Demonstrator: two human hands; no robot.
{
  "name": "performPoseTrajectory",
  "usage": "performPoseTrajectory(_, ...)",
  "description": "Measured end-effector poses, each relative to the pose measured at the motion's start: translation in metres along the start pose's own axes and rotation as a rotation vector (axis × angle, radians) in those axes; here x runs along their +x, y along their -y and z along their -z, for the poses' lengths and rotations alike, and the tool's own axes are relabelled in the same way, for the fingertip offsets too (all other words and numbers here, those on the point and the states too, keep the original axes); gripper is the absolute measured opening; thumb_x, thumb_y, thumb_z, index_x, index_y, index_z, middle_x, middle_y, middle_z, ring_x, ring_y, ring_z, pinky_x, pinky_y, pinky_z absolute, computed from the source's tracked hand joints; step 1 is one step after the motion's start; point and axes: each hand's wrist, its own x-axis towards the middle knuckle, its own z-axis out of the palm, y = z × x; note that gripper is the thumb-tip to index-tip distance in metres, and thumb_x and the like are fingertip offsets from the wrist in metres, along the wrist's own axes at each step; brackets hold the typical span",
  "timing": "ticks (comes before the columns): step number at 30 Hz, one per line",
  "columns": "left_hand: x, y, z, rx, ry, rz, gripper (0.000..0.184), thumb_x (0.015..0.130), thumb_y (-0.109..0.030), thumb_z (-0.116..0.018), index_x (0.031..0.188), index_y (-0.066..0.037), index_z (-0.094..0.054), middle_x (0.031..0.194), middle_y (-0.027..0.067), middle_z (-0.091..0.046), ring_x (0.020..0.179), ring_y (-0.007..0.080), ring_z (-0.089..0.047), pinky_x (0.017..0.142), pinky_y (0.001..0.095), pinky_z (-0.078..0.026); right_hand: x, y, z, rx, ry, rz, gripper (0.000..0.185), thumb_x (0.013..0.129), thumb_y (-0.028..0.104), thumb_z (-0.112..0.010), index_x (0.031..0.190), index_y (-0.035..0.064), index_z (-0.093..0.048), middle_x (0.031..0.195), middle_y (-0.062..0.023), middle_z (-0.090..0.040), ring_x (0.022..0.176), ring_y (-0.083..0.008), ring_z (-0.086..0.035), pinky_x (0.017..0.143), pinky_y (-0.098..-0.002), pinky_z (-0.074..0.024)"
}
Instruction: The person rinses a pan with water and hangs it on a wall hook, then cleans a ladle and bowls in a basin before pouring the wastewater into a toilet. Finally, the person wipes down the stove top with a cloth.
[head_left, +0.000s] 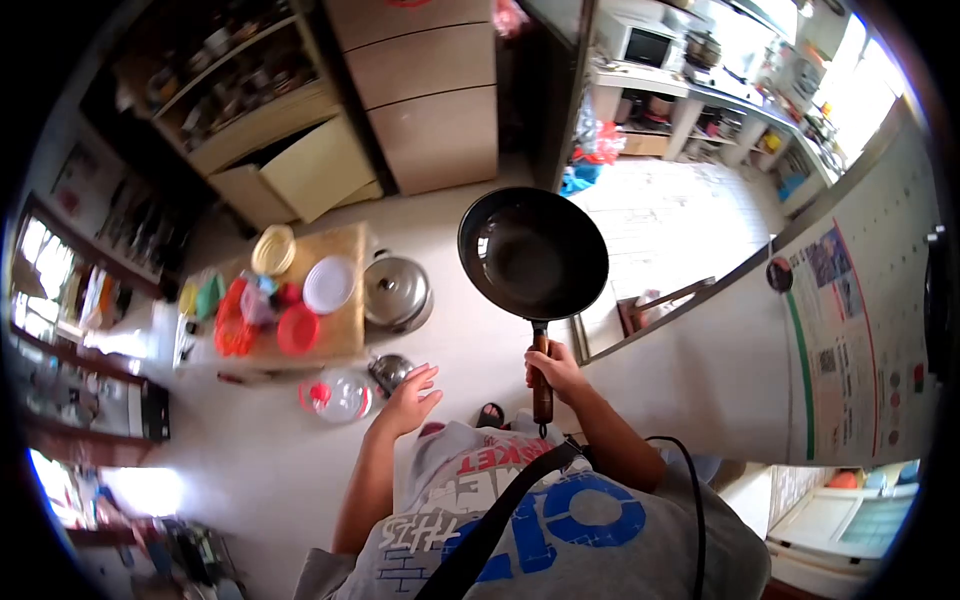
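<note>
A dark frying pan with a brown wooden handle is held out in front of me, its inside facing up. My right hand wraps round the handle near its middle. The pan's bowl shows nothing in it apart from a bright reflection. My left hand hovers at waist height with its fingers stretched apart, holding nothing. Below and beyond it, a shiny metal kettle stands on the floor, apart from the hand as far as I can see.
To the left, a low wooden table bears colourful plastic bowls and a white plate. A lidded steel pot and a clear plastic container stand beside it. A doorway at right opens onto a kitchen counter; a wall with a poster borders it.
</note>
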Motion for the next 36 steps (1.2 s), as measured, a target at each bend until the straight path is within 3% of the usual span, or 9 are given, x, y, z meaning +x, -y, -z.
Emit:
performPoseTrajectory(3, 0.075, -0.009, 0.023, 0.02, -0.028, -0.09, 0.044, 0.09, -0.011, -0.064, 0.131, 0.001, -0.053, 0.137, 0.0147, -0.049, 0.105, 0.0248, -0.064, 0.092, 0.0336, -0.052, 0.044, 0.032, 0.017, 0.042, -0.045, 0.032, 0.012, 0.087, 0.01, -0.061, 0.087, 0.0008, -0.053, 0.07, -0.007, -0.057, 0.058, -0.0178, -0.06, 0.056, -0.0337, -0.0536)
performPoseTrajectory(7, 0.2, -0.019, 0.059, -0.038, -0.059, -0.131, 0.017, 0.088, -0.011, -0.066, 0.097, 0.003, -0.071, 0.12, 0.0134, -0.061, 0.101, 0.0213, -0.064, 0.084, 0.0327, -0.055, 0.113, 0.085, 0.052, 0.142, -0.214, 0.048, 0.012, 0.087, 0.01, -0.062, 0.087, 0.0016, -0.054, 0.072, -0.0063, -0.058, 0.059, -0.0171, -0.061, 0.057, -0.0333, -0.0543)
performPoseTrajectory(12, 0.375, -0.025, 0.095, -0.347, -0.082, -0.028, 0.012, 0.083, -0.005, -0.069, 0.074, 0.002, -0.065, 0.087, 0.008, -0.068, 0.087, 0.0126, -0.061, 0.071, 0.0257, -0.048, 0.193, 0.151, 0.111, 0.206, -0.396, 0.101, 0.014, 0.086, 0.012, -0.062, 0.086, 0.0016, -0.053, 0.072, -0.0064, -0.058, 0.059, -0.0174, -0.061, 0.058, -0.0335, -0.0548)
performPoseTrajectory(15, 0.499, -0.059, 0.095, -0.274, 0.112, 0.064, 0.01, 0.084, -0.006, -0.068, 0.079, 0.001, -0.062, 0.097, 0.0096, -0.067, 0.087, 0.0131, -0.062, 0.075, 0.0267, -0.05, 0.223, 0.193, 0.153, 0.169, -0.503, 0.122, 0.015, 0.086, 0.013, -0.063, 0.086, 0.0014, -0.053, 0.071, -0.0072, -0.059, 0.057, -0.0173, -0.061, 0.057, -0.0321, -0.0537)
performPoseTrajectory(18, 0.605, -0.128, 0.075, 0.068, 0.15, -0.446, 0.011, 0.085, -0.006, -0.064, 0.092, 0.003, -0.065, 0.111, 0.0127, -0.064, 0.092, 0.0174, -0.064, 0.08, 0.0284, -0.052, 0.238, 0.235, 0.181, 0.201, -0.648, 0.186, 0.015, 0.086, 0.011, -0.064, 0.09, 0.0015, -0.053, 0.071, -0.0059, -0.057, 0.056, -0.0166, -0.06, 0.052, -0.0318, -0.0529)
performPoseTrajectory(23, 0.742, -0.291, -0.002, 0.051, 0.576, -0.492, 0.026, 0.087, -0.008, -0.06, 0.112, 0.0, -0.065, 0.114, 0.0106, -0.063, 0.095, 0.0191, -0.065, 0.085, 0.0315, -0.052, 0.286, 0.301, 0.25, 0.185, -0.809, 0.271, 0.014, 0.087, 0.011, -0.062, 0.088, 0.002, -0.052, 0.072, -0.0056, -0.057, 0.057, -0.0164, -0.06, 0.053, -0.0314, -0.0539)
performPoseTrajectory(30, 0.812, -0.418, -0.184, -0.001, 1.302, -0.113, 0.039, 0.092, -0.027, -0.067, 0.119, 0.0, -0.061, 0.106, 0.0098, -0.066, 0.089, 0.0163, -0.064, 0.076, 0.0287, -0.052, 0.349, 0.382, 0.395, 0.271, -0.863, 0.429, 0.016, 0.092, 0.014, -0.061, 0.092, -0.0018, -0.056, 0.084, -0.0114, -0.067, 0.083, -0.0214, -0.069, 0.076, -0.0321, -0.0578)
performPoseTrajectory(33, 0.852, -0.475, -0.25, -0.185, 1.599, 0.23, 0.038, 0.094, -0.023, -0.063, 0.122, 0.001, -0.053, 0.109, 0.0087, -0.064, 0.098, 0.0179, -0.064, 0.087, 0.0339, -0.053, 0.369, 0.44, 0.466, 0.051, -0.943, 0.375, 0.023, 0.086, 0.016, -0.064, 0.095, -0.0025, -0.054, 0.087, -0.012, -0.069, 0.086, -0.0163, -0.067, 0.072, -0.0277, -0.0531)
performPoseTrajectory(36, 0.884, -0.53, -0.32, -0.373, 1.53, 0.465, 0.031, 0.087, -0.006, -0.059, 0.116, 0.0, -0.049, 0.1, 0.0119, -0.063, 0.09, 0.0227, -0.065, 0.086, 0.0369, -0.053, 0.38, 0.475, 0.539, 0.088, -0.961, 0.441, 0.024, 0.086, 0.018, -0.067, 0.093, -0.002, -0.055, 0.087, -0.0114, -0.069, 0.084, -0.0158, -0.067, 0.069, -0.0289, -0.0523)
